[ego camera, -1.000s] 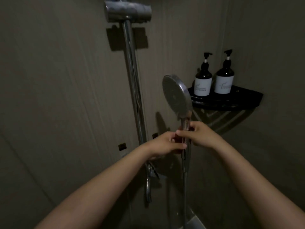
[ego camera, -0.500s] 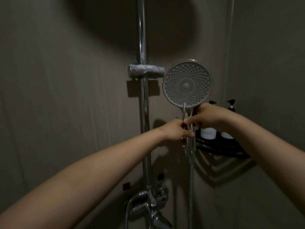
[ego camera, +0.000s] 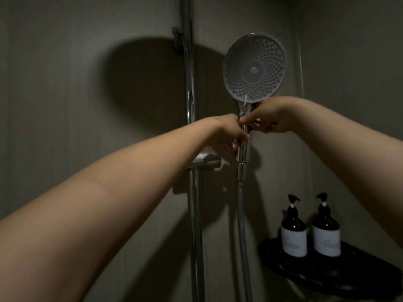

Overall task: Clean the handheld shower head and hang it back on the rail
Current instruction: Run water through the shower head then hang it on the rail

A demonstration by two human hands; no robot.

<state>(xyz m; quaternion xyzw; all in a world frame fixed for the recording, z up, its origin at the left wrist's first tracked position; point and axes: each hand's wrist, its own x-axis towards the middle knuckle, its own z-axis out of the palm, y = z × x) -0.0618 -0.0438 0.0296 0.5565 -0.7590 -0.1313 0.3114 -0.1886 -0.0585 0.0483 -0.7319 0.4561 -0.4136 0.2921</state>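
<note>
Centre frame, left hand (ego camera: pixel 226 132) and right hand (ego camera: pixel 265 118) are curling fingers round the handle of the round chrome shower head (ego camera: pixel 254 69); missing the chrome rail bracket (ego camera: pixel 205 162) just lower left could be letting it drop.

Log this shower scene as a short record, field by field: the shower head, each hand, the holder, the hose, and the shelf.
Shower head: upright, spray face toward camera, right of the rail
Left hand: grips the handle low down
Right hand: grips the handle just under the head
Holder: on the rail, left of the handle; head apparently not yet seated
Hose: hangs down from the handle
Shelf: dark corner shelf, two pump bottles standing side by side
</note>
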